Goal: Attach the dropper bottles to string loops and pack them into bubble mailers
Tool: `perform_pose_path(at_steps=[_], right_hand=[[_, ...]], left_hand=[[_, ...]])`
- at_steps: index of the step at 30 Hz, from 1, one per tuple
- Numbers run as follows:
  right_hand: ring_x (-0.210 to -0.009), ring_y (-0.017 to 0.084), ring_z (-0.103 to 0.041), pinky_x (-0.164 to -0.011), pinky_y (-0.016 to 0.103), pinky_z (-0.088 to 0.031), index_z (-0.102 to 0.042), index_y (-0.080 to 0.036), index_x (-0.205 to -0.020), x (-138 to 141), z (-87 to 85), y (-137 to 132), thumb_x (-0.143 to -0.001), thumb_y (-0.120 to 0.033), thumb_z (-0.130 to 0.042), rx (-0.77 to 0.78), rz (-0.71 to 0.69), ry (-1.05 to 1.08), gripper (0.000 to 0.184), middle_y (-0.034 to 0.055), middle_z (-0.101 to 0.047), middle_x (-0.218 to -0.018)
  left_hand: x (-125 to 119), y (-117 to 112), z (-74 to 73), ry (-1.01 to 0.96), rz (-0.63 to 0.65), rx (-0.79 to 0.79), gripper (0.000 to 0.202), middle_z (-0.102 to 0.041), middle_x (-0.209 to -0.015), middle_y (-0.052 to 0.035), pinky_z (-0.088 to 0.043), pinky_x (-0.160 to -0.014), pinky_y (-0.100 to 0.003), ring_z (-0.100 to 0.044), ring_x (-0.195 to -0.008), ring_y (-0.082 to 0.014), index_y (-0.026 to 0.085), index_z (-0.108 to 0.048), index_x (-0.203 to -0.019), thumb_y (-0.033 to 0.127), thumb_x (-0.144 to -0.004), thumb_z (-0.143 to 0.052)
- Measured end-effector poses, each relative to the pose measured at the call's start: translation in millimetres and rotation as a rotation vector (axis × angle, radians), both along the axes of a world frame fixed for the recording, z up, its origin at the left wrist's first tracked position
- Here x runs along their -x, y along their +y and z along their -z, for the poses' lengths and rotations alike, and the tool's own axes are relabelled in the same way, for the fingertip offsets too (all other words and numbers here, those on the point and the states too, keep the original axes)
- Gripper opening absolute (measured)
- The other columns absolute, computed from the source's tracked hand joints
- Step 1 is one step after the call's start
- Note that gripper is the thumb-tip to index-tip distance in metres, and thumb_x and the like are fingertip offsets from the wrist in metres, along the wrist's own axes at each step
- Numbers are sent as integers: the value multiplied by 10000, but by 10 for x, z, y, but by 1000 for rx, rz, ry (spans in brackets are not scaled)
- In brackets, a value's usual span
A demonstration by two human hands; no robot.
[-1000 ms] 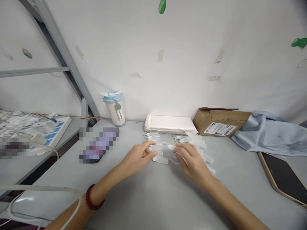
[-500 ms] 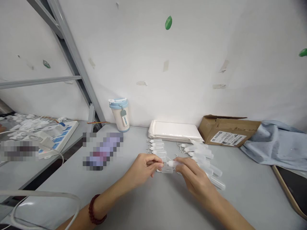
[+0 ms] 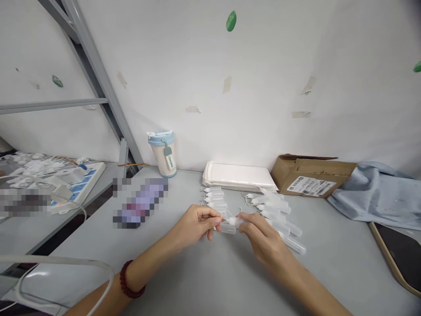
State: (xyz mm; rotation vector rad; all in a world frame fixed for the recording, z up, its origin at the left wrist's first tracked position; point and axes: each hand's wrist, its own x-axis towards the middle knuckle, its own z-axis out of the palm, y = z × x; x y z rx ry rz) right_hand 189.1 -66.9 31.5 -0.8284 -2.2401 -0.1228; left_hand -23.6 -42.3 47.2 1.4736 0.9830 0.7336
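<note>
My left hand (image 3: 194, 226) and my right hand (image 3: 263, 239) meet over the grey table (image 3: 210, 281), both pinching one small clear plastic dropper bottle (image 3: 228, 226). My left fingers hold its body. My right fingertips are closed on its white nozzle end (image 3: 234, 221). Just behind lie two rows of the same small bottles: a short row (image 3: 213, 197) beyond my left hand and a longer row (image 3: 279, 215) running past my right hand. A dark red bead bracelet (image 3: 130, 281) is on my left wrist.
At the wall stand a blue-lidded cup (image 3: 162, 152), a stack of white trays (image 3: 238, 175) and an open cardboard box (image 3: 312, 175). A blue cloth (image 3: 378, 197) and a tablet (image 3: 397, 252) lie right. A power strip (image 3: 79, 180) and a white cable (image 3: 66, 263) are left.
My hands came together and lifted one bottle from the rows; the right fingers shifted onto its nozzle end. The camera tilted slightly.
</note>
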Motion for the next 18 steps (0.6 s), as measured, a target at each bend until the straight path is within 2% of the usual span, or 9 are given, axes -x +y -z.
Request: perform_pose_path(at_steps=[7, 13, 18], right_hand=[[-712, 142, -488, -607, 261, -438, -497, -200, -875, 4, 35, -15, -833, 23, -340, 14, 20, -10, 276, 78, -602, -958], [-720, 145, -499, -603, 257, -435, -450, -207, -817, -11, 124, 28, -821, 33, -316, 127, 21, 6, 274, 54, -592, -882], [-715, 150, -493, -626, 268, -435, -460, -194, -838, 15, 138, 1, -799, 63, -313, 77, 31, -14, 299, 58, -589, -886]], left_hand=[[0, -25, 12, -8, -9, -20, 229, -632, -693, -25, -358, -480, -215, -469, -483, -71, 120, -664, -785, 329, -807, -572], [-31, -33, 39, 26, 0, -3, 245, -634, -686, -27, -362, -481, -219, -470, -473, -73, 119, -668, -792, 346, -797, -576], [-42, -44, 47, 35, -2, -9, 248, -639, -691, -26, -367, -480, -221, -473, -472, -77, 123, -665, -785, 352, -796, -570]])
